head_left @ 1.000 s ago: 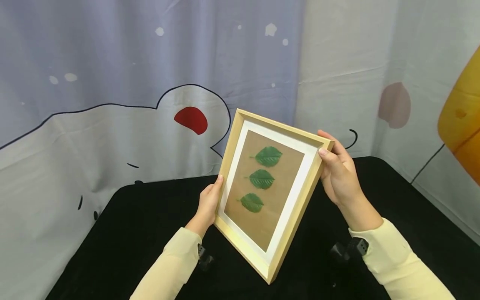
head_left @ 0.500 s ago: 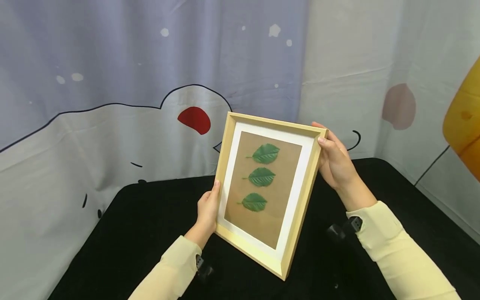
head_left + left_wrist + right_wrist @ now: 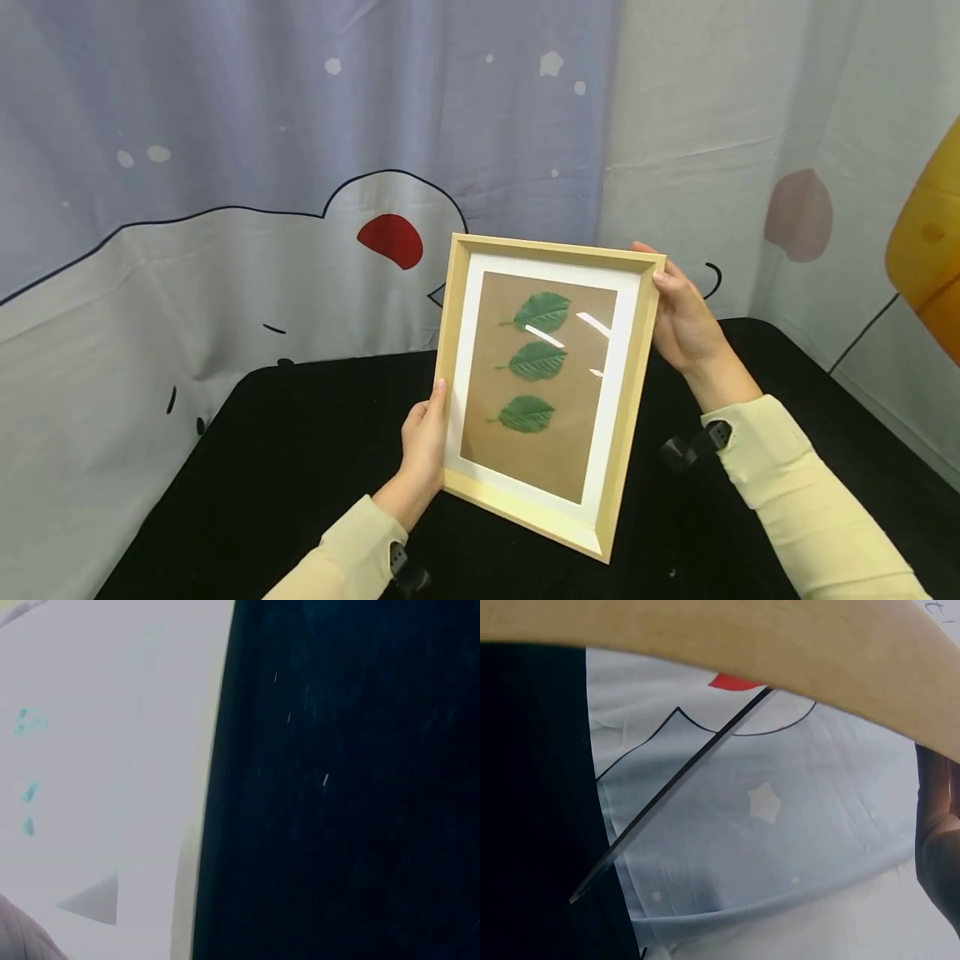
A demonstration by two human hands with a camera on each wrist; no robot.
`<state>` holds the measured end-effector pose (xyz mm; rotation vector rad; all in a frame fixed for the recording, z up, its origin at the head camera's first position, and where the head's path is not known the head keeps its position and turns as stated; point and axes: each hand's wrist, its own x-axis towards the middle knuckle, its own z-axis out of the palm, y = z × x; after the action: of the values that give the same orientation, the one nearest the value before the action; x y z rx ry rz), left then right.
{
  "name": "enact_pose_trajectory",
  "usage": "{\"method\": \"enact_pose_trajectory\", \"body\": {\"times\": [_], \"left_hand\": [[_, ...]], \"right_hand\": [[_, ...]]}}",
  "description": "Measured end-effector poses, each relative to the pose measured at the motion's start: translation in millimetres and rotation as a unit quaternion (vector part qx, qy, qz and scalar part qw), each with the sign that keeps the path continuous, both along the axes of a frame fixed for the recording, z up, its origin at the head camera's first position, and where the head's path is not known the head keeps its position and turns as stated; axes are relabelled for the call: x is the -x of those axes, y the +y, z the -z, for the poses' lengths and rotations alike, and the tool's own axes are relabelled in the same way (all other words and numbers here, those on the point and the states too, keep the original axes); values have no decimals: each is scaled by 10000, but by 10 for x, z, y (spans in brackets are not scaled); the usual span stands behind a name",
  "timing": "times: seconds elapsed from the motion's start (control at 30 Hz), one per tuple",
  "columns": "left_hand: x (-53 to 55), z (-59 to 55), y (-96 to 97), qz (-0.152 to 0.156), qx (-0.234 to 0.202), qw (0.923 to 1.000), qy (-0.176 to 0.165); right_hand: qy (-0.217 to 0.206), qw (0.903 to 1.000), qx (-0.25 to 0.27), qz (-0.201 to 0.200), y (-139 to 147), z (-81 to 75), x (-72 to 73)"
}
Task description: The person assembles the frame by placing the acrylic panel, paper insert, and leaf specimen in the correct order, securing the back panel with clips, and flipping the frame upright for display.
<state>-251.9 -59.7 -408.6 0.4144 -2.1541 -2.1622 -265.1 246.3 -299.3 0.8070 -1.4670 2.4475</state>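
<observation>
A picture frame (image 3: 525,512) of pale wood is held up over the black tabletop, tilted, its front towards me in the head view. Behind its shiny glazing, a white mat surrounds brown backing with three green leaves (image 3: 536,362). My left hand (image 3: 422,442) grips the left side low down, thumb on the edge. My right hand (image 3: 686,325) holds the upper right corner with the thumb in front; its other fingers are partly hidden behind. In the right wrist view, a thin dark strip (image 3: 675,787) slants out below the wooden edge (image 3: 727,634). The left wrist view is washed out over the frame.
A black-covered table (image 3: 322,433) lies below the frame. Behind it hangs a printed curtain (image 3: 247,283) in lilac and white, with a red patch. A small dark camera (image 3: 693,442) sits at the right wrist, another (image 3: 405,571) at the left.
Both hands have turned the frame more upright and shifted it a little to the right. Bright reflections now show on its glazing. The grips look the same.
</observation>
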Motion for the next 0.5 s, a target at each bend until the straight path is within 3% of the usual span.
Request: {"method": "enact_pose_trajectory", "body": {"times": [0.2,0.5], "left_hand": [[-148,-25,41,129,-155,9998,30],[-330,-31,112,264,-334,9991,91]], "right_hand": [[182,9990,8,-407,77,0,52],[-255,9991,-323,-33,186,-10,56]]}}
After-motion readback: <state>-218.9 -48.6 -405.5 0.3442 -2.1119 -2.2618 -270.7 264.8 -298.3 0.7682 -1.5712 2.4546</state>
